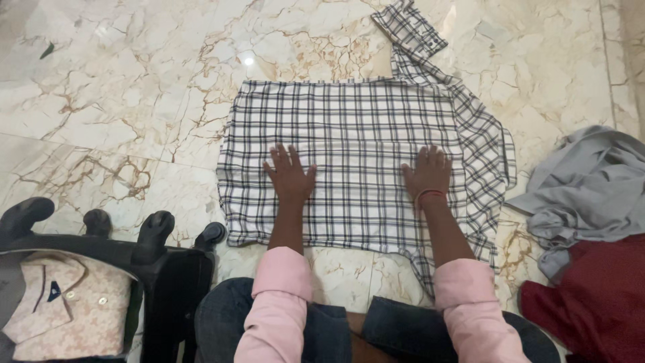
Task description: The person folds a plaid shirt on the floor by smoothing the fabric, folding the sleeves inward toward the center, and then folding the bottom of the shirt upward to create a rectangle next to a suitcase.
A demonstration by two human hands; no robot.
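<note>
shirt (363, 154) laid flat, long side left-right | left hand (290, 173) and right hand (427, 171) pressed on it, spread flat, nothing gripped | loose sleeve (413, 33) nearer the right hand

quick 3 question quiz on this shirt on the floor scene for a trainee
1. True or false: both hands lie flat on the checked shirt.
2. Which hand wears a red band at the wrist: the left hand or the right hand?
3. What lies on the marble floor to the right of the checked shirt? A) a grey garment and a dark red garment B) a pair of shoes C) a towel

Key: 1 true; 2 right hand; 3 A
</note>
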